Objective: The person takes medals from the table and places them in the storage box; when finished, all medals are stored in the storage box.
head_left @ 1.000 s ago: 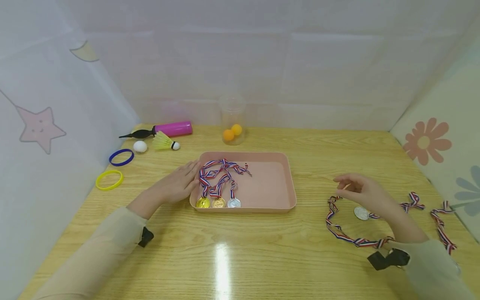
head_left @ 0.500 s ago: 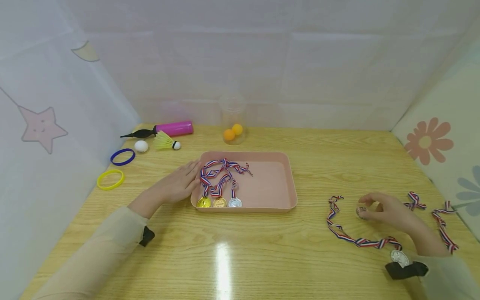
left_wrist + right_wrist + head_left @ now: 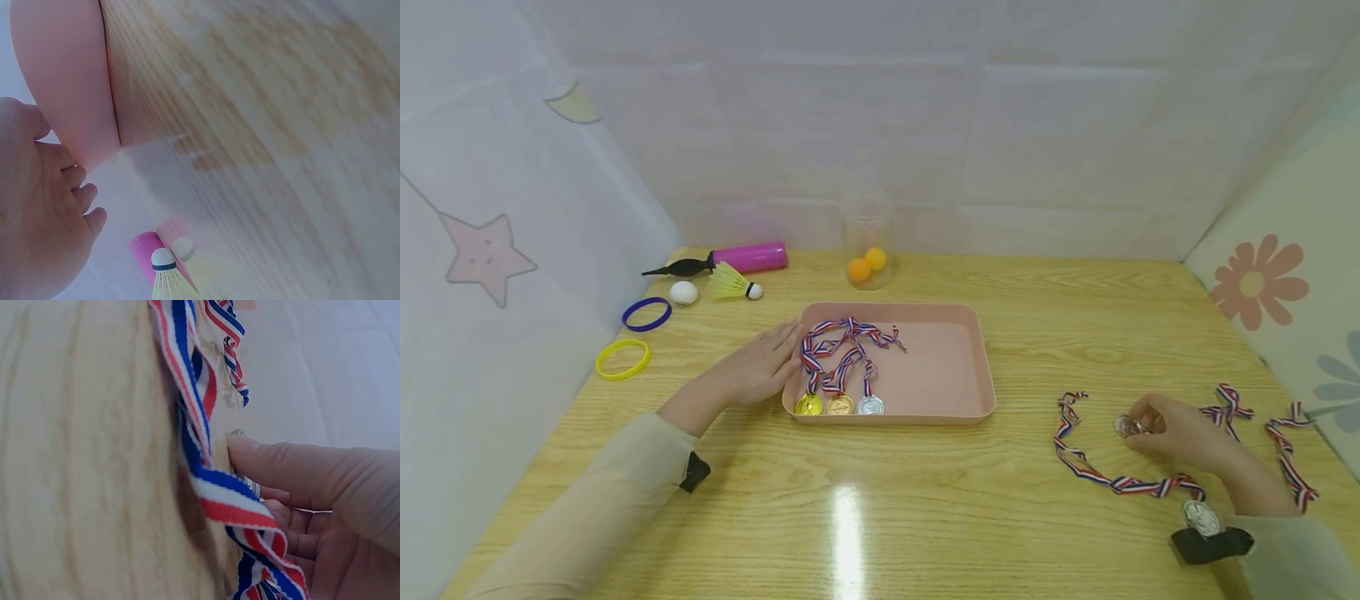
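My left hand (image 3: 745, 371) lies against the left wall of a pink tray (image 3: 932, 367), its fingers touching the rim and outer side. Inside the tray are a gold medal (image 3: 809, 405), a bronze-toned medal (image 3: 840, 405) and a silver medal (image 3: 871, 405), their striped ribbons tangled behind them. Over on the right, my right hand (image 3: 1187, 437) pinches another silver medal (image 3: 1126, 426) between thumb and fingers, low over the table. In the right wrist view its striped ribbon (image 3: 234, 500) runs past the thumb (image 3: 281, 462). The hand partly hides this medal.
Another silver medal (image 3: 1201, 517) lies by the right cuff, its ribbon (image 3: 1075, 458) curving leftward. A further ribbon (image 3: 1287, 458) is at the right edge. Behind stand a clear jar (image 3: 867, 233) with orange balls, a pink pump (image 3: 748, 257), a shuttlecock (image 3: 730, 283), a white ball (image 3: 683, 292) and wristbands (image 3: 622, 359).
My right hand has come down and to the right onto the silver medal and now pinches it. The medal by the cuff has come into view. My left hand has stayed at the tray.
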`<state>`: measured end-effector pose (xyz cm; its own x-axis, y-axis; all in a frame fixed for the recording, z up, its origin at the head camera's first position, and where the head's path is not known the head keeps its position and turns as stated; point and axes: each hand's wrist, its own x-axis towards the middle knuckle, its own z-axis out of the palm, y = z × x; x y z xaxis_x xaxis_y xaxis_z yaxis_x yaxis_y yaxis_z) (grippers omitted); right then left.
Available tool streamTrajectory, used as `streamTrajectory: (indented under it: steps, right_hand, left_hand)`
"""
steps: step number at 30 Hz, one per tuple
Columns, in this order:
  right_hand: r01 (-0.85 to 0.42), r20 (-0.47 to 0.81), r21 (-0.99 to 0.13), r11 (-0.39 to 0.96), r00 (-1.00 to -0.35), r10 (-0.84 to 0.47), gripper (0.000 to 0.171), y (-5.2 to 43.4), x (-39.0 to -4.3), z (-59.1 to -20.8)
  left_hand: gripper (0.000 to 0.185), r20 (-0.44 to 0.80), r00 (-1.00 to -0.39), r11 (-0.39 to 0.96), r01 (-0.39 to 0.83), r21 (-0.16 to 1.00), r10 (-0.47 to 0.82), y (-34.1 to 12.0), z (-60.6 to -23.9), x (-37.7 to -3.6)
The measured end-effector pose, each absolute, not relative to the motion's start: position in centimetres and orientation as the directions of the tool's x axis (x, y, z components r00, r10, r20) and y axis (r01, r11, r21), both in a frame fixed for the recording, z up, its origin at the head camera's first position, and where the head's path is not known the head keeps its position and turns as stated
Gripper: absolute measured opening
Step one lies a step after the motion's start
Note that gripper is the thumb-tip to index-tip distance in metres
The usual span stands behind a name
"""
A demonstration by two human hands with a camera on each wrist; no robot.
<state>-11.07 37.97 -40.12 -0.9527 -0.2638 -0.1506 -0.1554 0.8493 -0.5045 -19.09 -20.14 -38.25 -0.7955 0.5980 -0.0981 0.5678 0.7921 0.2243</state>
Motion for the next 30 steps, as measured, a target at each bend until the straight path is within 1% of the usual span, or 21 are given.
streamTrajectory:
  steps: [3, 8, 10, 14, 17, 20, 22, 27, 30]
  right_hand:
    - [-0.155, -0.138, -0.521, 0.84, -0.955, -0.262, 0.032, 37.8, -11.0, -40.0]
    - [-0.15, -0.123, -0.587, 0.796, -0.955, -0.271, 0.03, 37.7, -10.9, -40.0]
    - [-0.181, -0.087, -0.582, 0.793, -0.956, -0.282, 0.028, 37.7, -10.9, -40.1]
    - [-0.263, 0.019, -0.534, 0.804, -0.954, -0.3, 0.019, 37.7, -11.1, -40.3]
    - [-0.314, 0.084, -0.539, 0.782, -0.943, -0.321, 0.015, 37.7, -11.3, -40.5]
    - [-0.353, 0.131, -0.557, 0.752, -0.931, -0.34, 0.016, 37.6, -11.6, -40.4]
    - [-0.346, 0.145, -0.563, 0.75, -0.935, -0.323, 0.018, 37.5, -11.8, -40.1]
    - [-0.282, 0.153, -0.609, 0.742, -0.959, -0.239, 0.024, 37.3, -12.0, -39.0]
    - [-0.284, 0.186, -0.636, 0.717, -0.959, -0.215, 0.026, 37.2, -12.2, -38.2]
  left_hand:
    - [0.056, -0.101, -0.796, 0.793, 0.567, 0.224, 0.597, -20.1, -38.3, -19.1]
    - [0.056, -0.102, -0.797, 0.794, 0.564, 0.224, 0.595, -20.1, -38.3, -19.2]
    - [0.056, -0.101, -0.797, 0.794, 0.565, 0.224, 0.596, -20.1, -38.2, -19.1]
    - [0.056, -0.096, -0.795, 0.792, 0.569, 0.22, 0.598, -20.1, -38.2, -19.1]
    - [0.055, -0.091, -0.793, 0.789, 0.574, 0.219, 0.602, -20.1, -38.1, -19.1]
    - [0.055, -0.087, -0.793, 0.788, 0.575, 0.221, 0.603, -20.1, -38.2, -19.1]
    - [0.055, -0.088, -0.794, 0.789, 0.573, 0.222, 0.602, -20.1, -38.2, -19.1]
    - [0.056, -0.091, -0.794, 0.79, 0.573, 0.22, 0.601, -20.2, -38.3, -19.2]
    - [0.056, -0.089, -0.794, 0.789, 0.574, 0.219, 0.602, -20.2, -38.4, -19.2]
